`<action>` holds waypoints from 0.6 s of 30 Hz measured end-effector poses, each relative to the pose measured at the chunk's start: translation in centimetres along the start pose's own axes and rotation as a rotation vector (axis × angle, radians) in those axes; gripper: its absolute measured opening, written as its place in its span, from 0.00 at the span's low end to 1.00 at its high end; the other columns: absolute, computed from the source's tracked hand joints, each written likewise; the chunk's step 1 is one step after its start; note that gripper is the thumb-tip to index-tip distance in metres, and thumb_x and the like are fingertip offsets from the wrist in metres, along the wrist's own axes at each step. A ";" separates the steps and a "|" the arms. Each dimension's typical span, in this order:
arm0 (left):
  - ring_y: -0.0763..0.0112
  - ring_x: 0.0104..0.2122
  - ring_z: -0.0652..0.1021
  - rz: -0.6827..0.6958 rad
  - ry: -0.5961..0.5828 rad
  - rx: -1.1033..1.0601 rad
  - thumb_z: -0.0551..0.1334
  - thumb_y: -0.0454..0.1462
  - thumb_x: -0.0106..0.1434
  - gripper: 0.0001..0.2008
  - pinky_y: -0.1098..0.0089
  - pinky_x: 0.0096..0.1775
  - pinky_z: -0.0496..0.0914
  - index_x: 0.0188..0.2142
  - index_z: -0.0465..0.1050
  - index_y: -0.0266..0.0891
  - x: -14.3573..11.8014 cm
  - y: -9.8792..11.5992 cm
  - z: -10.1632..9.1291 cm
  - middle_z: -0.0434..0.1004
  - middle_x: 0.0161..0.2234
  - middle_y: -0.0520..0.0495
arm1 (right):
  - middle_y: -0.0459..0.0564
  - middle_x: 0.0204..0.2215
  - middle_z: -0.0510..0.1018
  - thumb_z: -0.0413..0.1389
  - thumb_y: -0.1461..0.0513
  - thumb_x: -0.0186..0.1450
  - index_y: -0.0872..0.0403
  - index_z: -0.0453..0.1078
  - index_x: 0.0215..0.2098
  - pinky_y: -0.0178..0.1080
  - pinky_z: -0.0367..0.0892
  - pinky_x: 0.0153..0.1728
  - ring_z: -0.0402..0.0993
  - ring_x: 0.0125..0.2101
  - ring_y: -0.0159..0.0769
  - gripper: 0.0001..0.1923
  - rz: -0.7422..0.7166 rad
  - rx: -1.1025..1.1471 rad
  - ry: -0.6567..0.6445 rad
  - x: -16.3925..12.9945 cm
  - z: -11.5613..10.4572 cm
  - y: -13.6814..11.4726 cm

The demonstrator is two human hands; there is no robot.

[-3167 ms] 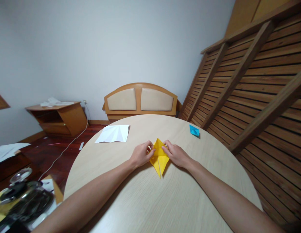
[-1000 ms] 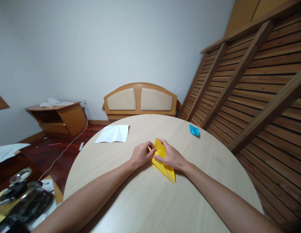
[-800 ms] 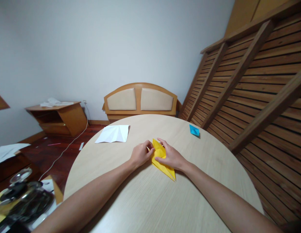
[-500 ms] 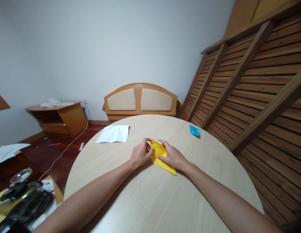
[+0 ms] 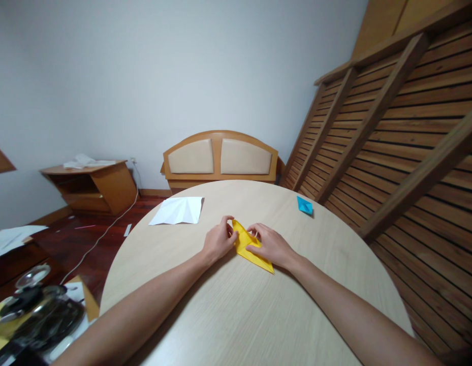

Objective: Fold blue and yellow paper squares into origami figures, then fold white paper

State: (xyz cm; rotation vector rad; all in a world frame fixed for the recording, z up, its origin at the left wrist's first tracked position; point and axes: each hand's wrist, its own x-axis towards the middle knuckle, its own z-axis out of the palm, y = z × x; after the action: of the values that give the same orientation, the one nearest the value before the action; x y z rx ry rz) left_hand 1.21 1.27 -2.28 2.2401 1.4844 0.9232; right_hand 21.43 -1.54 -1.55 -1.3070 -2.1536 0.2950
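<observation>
A folded sheet of yellow paper (image 5: 246, 245) is held between my two hands over the middle of the round table (image 5: 228, 315). My left hand (image 5: 219, 238) pinches its left corner between thumb and fingers. From the other side, my right hand (image 5: 269, 245) grips the sheet, thumb on the near face and fingertips at the upper edge. The paper's lower right corner points toward me, past the right thumb. Part of its right side is hidden behind my right hand.
A creased white sheet (image 5: 178, 210) lies at the table's far left. Near the right edge sits a small blue folded paper boat (image 5: 305, 205). Wooden slatted panels (image 5: 418, 152) lean along the right. A glass pot (image 5: 49, 315) stands low on the left.
Both hands have shifted slightly left with the yellow paper. My right fingers have curled in, and the paper's upper right edge has folded down toward me.
</observation>
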 end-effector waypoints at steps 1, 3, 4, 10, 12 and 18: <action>0.68 0.30 0.78 -0.011 -0.005 0.007 0.58 0.39 0.64 0.20 0.71 0.29 0.63 0.55 0.60 0.42 0.0 -0.1 0.0 0.78 0.32 0.53 | 0.48 0.39 0.77 0.64 0.60 0.56 0.51 0.69 0.46 0.39 0.66 0.39 0.73 0.36 0.38 0.20 -0.006 0.002 -0.007 0.0 0.0 -0.1; 0.67 0.31 0.78 -0.031 -0.012 0.024 0.58 0.38 0.63 0.23 0.71 0.30 0.64 0.58 0.58 0.42 0.0 -0.2 0.1 0.78 0.32 0.52 | 0.48 0.39 0.77 0.65 0.60 0.56 0.51 0.70 0.45 0.39 0.66 0.39 0.74 0.37 0.39 0.19 -0.022 0.003 -0.017 -0.1 -0.1 -0.1; 0.67 0.32 0.78 -0.036 -0.013 0.030 0.59 0.38 0.63 0.25 0.71 0.30 0.64 0.59 0.57 0.42 0.1 -0.2 0.1 0.78 0.33 0.52 | 0.49 0.39 0.77 0.65 0.59 0.56 0.52 0.70 0.45 0.40 0.66 0.40 0.74 0.37 0.39 0.19 -0.033 0.002 -0.023 -0.1 -0.1 -0.2; 0.65 0.36 0.78 -0.047 0.021 0.029 0.58 0.38 0.64 0.23 0.69 0.36 0.68 0.59 0.60 0.39 0.4 -0.8 0.4 0.79 0.37 0.47 | 0.51 0.39 0.77 0.64 0.56 0.58 0.53 0.73 0.43 0.41 0.67 0.43 0.73 0.40 0.41 0.16 -0.143 -0.038 -0.093 -0.3 -0.5 -0.6; 0.64 0.38 0.78 -0.064 0.042 0.005 0.57 0.38 0.66 0.19 0.68 0.38 0.69 0.56 0.64 0.39 0.7 -1.2 0.6 0.79 0.37 0.46 | 0.51 0.40 0.77 0.65 0.55 0.57 0.53 0.74 0.43 0.42 0.67 0.45 0.73 0.41 0.42 0.17 -0.179 -0.066 -0.113 -0.4 -0.5 -0.7; 0.65 0.41 0.79 -0.072 0.058 -0.145 0.55 0.36 0.67 0.11 0.68 0.43 0.71 0.43 0.75 0.38 2.0 -2.8 0.7 0.81 0.41 0.44 | 0.52 0.42 0.77 0.66 0.53 0.57 0.51 0.75 0.44 0.44 0.67 0.47 0.72 0.44 0.44 0.19 -0.229 -0.065 -0.173 -0.5 -0.9 -0.6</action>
State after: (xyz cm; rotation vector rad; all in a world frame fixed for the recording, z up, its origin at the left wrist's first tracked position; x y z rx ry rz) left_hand 0.24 4.28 -3.71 2.0607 1.4621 1.0463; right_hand 21.73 -2.35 -0.74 -1.0900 -2.4510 0.2537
